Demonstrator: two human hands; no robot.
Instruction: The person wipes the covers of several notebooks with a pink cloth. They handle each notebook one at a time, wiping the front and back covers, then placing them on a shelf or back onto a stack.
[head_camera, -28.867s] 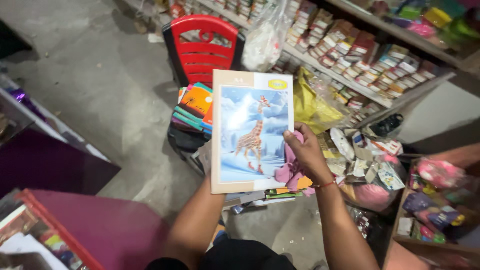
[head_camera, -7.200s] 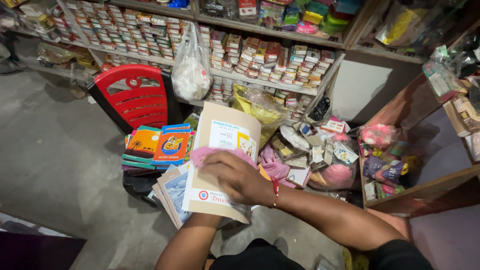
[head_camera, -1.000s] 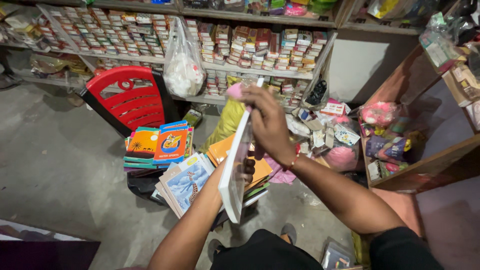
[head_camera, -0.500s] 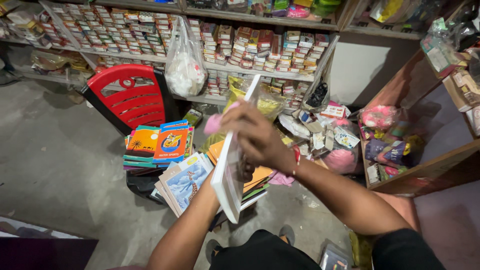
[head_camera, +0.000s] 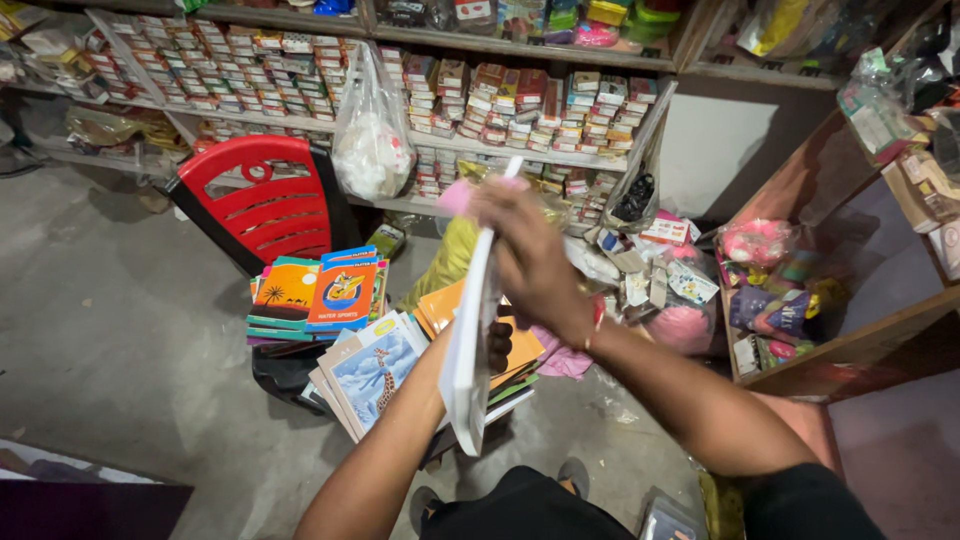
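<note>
One flat white box (head_camera: 470, 350) is held edge-on above the book stack (head_camera: 400, 360), gripped underneath by the left hand (head_camera: 497, 345). The right hand (head_camera: 530, 260) is closed over one pink cloth (head_camera: 457, 196) against its upper edge.

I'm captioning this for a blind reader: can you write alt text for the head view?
A person's left hand holds a thin white box on edge while the right hand wipes its top with a pink cloth. Below lie stacks of picture books, beside a red chair and shelves of small boxes.
</note>
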